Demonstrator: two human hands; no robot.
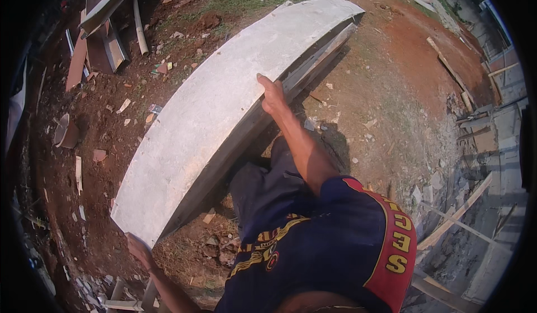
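Observation:
A long whitish-grey panel [207,106] stretches across the view from lower left to upper right, tilted in front of my legs. Dark wood shows along its near side and underneath. My right hand [272,95] grips the near edge around the middle, thumb on the top face and the other fingers hidden below. At the panel's lower left end, my left hand [138,250] is closed on the corner, its fingers partly hidden under the edge.
Brown boards [98,47] and a pole [139,25] lie at upper left. A bucket [66,132] sits at left among scattered rubble. Loose planks [450,70] are at far right, and a slanted timber [456,212] stands at lower right beside a grey structure [503,167].

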